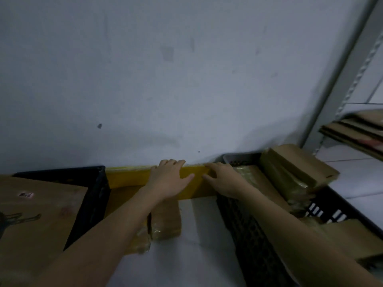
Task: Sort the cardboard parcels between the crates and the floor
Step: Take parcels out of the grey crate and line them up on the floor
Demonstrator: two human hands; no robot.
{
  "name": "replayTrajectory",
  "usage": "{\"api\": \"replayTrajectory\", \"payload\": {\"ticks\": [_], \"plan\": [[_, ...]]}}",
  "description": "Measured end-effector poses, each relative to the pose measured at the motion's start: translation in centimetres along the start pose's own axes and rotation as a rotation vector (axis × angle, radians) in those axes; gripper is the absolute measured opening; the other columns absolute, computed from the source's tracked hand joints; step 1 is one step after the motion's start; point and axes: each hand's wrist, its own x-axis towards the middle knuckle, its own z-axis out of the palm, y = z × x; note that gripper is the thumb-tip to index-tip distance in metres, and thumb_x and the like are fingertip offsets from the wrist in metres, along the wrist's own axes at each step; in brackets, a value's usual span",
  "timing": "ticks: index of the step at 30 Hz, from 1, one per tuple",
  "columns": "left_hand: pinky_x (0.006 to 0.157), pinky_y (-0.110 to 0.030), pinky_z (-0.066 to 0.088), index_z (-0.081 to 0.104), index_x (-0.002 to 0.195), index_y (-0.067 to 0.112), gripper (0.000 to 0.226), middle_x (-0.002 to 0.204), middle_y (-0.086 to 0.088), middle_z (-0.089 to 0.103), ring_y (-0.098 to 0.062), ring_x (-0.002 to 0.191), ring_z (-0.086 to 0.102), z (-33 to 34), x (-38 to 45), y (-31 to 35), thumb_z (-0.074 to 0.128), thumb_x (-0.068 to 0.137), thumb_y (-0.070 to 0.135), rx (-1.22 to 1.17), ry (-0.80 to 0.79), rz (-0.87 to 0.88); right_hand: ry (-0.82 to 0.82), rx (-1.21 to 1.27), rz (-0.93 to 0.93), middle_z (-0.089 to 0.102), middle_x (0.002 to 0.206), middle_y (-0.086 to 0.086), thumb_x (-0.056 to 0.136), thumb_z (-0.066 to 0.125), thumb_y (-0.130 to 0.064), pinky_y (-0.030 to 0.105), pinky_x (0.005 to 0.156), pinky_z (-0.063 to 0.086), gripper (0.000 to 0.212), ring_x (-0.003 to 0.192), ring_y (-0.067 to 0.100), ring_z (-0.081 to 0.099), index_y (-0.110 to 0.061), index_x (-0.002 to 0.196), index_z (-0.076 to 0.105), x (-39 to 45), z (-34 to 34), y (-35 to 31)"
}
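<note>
A: Nearest me, what lies under my forearms?

B: 1 flat brown cardboard parcel with glossy tape bands [165, 222] lies on the pale floor [199, 255], partly under your left forearm. At left, a broad flat brown cardboard sheet with faint printing [37, 220] covers the black plastic crate on the left [91, 195]. At right, the black slotted plastic crate on the right [244, 235] holds taped brown parcels; 1 thick taped brown parcel [294, 168] rests tilted on its far rim.

A: And my hands?

B: Both rest on the long yellow flat piece against the wall [128, 177]. The left hand [169, 180] has fingers together, curled over its top edge, thumb spread across the face. The right hand [222, 179] has fingers loosely apart on the end beside the right crate. Neither clamps it firmly, as far as I can tell.

A: How should I lift it?

B: I judge it thin and smooth, so hook the top edge, tip it off the grey scuffed wall [165, 79], then slide the hands apart to balance its length.
</note>
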Motion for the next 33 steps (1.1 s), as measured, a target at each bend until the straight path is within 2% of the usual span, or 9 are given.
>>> {"api": "replayTrajectory", "payload": {"ticks": [5,9,11,13,18,22,27,30,33], "plan": [[0.116,-0.049,0.027,0.027,0.154,0.03,0.07,0.158,0.0,0.033,-0.024,0.145,0.027,-0.3,0.2,6.6,0.032,0.095,0.068,-0.021,0.01,0.136,0.091,0.009,0.096,0.043,0.152,0.003,0.101,0.045,-0.048,0.047,0.111,0.036,0.049,0.138,0.028,0.037,-0.026,0.145,0.047,-5.0,-4.7,5.4],[0.114,-0.047,0.029,0.024,0.155,0.031,0.073,0.159,0.001,0.032,-0.024,0.145,0.027,0.1,1.2,13.0,0.032,0.095,0.07,-0.031,0.004,0.232,0.163,0.003,0.184,0.047,0.146,0.001,0.097,0.042,-0.059,0.043,0.102,0.044,0.055,0.13,0.025,0.046,-0.029,0.143,0.048,-8.4,-8.5,12.2],[0.116,-0.048,0.028,0.023,0.156,0.03,0.075,0.16,0.001,0.03,-0.023,0.146,0.025,0.5,2.1,16.1,0.032,0.094,0.071,-0.042,0.005,0.238,0.197,0.007,0.242,0.047,0.146,0.002,0.097,0.044,-0.056,0.044,0.102,0.044,0.055,0.131,0.026,0.046,-0.028,0.144,0.047,-9.4,-9.9,15.7],[0.116,-0.048,0.028,0.023,0.156,0.029,0.075,0.161,0.0,0.029,-0.024,0.147,0.025,1.1,3.0,19.1,0.033,0.094,0.071,-0.071,0.004,0.231,0.227,0.024,0.301,0.043,0.151,0.006,0.098,0.045,-0.054,0.047,0.107,0.04,0.055,0.135,0.03,0.042,-0.027,0.147,0.045,-10.4,-11.1,19.2],[0.113,-0.046,0.036,0.026,0.155,0.026,0.071,0.159,-0.003,0.032,-0.029,0.145,0.031,3.3,4.5,26.9,0.038,0.097,0.065,-0.178,-0.078,0.187,0.246,0.162,0.436,0.044,0.147,0.012,0.098,0.051,-0.044,0.047,0.107,0.041,0.056,0.13,0.034,0.045,-0.019,0.148,0.043,-12.2,-12.3,27.6],[0.105,-0.034,0.04,0.028,0.156,0.017,0.071,0.158,-0.008,0.033,-0.028,0.14,0.039,5.0,5.7,32.7,0.044,0.099,0.056,-0.402,-0.147,0.119,0.275,0.293,0.447,0.044,0.144,0.015,0.099,0.051,-0.041,0.047,0.106,0.043,0.054,0.126,0.036,0.048,-0.013,0.145,0.044,-13.3,-12.1,32.3],[0.093,-0.03,0.046,0.044,0.144,0.015,0.056,0.142,-0.008,0.049,-0.027,0.124,0.052,6.9,6.8,37.8,0.048,0.1,0.048,-0.504,-0.155,0.069,0.289,0.44,0.427,0.04,0.144,0.015,0.1,0.053,-0.04,0.045,0.104,0.045,0.057,0.124,0.036,0.051,-0.012,0.147,0.038,-13.1,-11.0,35.7],[0.101,-0.04,0.048,0.045,0.145,0.021,0.06,0.142,-0.009,0.047,-0.03,0.124,0.051,8.5,7.3,39.1,0.048,0.096,0.056,-0.562,-0.206,0.014,0.279,0.526,0.439,0.036,0.15,0.017,0.099,0.053,-0.038,0.047,0.107,0.042,0.064,0.132,0.037,0.045,-0.011,0.152,0.03,-12.1,-10.5,37.0],[0.114,-0.041,0.035,0.037,0.15,0.022,0.063,0.15,-0.012,0.031,-0.034,0.137,0.036,9.9,7.8,39.8,0.043,0.098,0.056,-0.557,-0.221,-0.034,0.256,0.618,0.475,0.027,0.154,0.02,0.102,0.046,-0.04,0.047,0.108,0.041,0.067,0.135,0.04,0.041,-0.011,0.156,0.02,-10.8,-10.0,37.9]]}}
